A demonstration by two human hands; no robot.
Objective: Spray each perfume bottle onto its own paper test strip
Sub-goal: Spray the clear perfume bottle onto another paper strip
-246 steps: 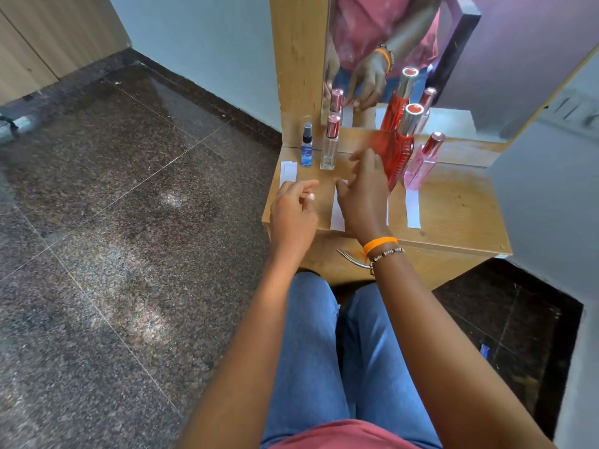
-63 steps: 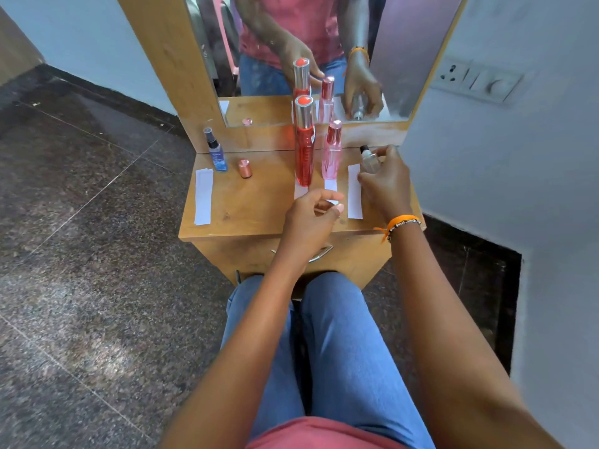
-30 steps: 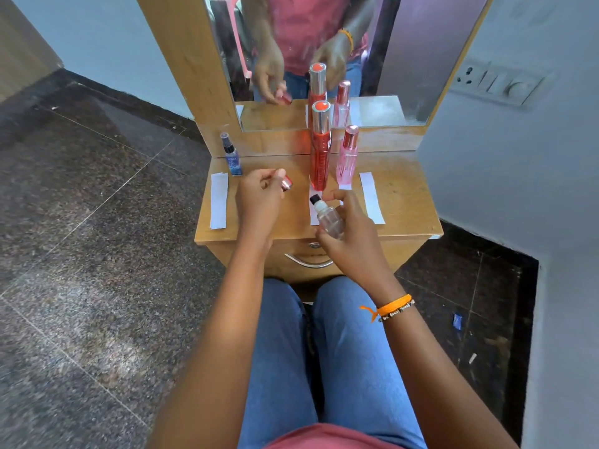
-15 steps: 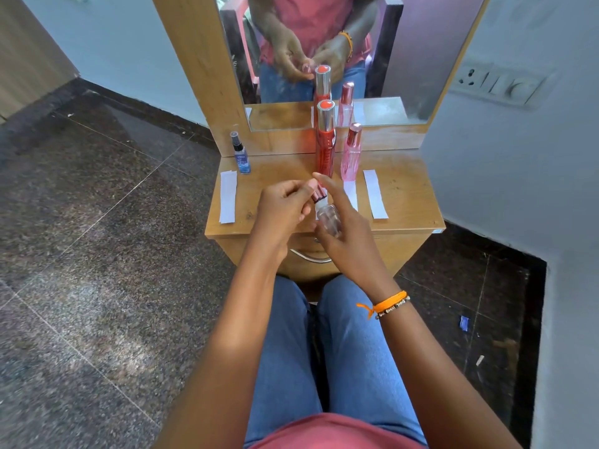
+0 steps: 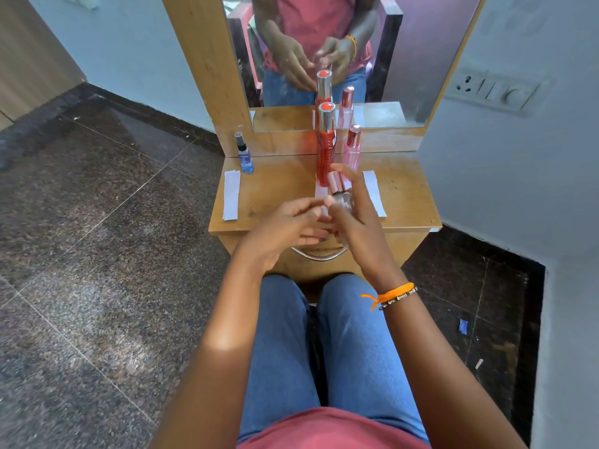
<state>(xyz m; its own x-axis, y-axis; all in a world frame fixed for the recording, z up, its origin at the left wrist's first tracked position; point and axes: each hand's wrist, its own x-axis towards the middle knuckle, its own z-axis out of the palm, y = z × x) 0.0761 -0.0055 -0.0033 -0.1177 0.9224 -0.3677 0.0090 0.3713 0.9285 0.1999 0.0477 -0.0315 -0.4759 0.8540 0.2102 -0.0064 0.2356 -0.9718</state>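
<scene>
Both our arms reach forward over our knees and the hands meet at the near edge of the table. Our right hand (image 5: pixel 353 215) is upright, back of hand facing right, fingers curled round a small bottle (image 5: pixel 341 197), index finger raised over its cap. Two bands on the right wrist. Our left hand (image 5: pixel 288 226) sits just left of it, palm turned up and inward, fingers loosely bent, nothing in it, fingertips touching the right hand. Both forearms bare.

Red tall bottle (image 5: pixel 325 150), pink bottle (image 5: pixel 352 147), blue small bottle (image 5: pixel 244 155) — white strips (image 5: pixel 231 195) on brown wooden table (image 5: pixel 278 186).
</scene>
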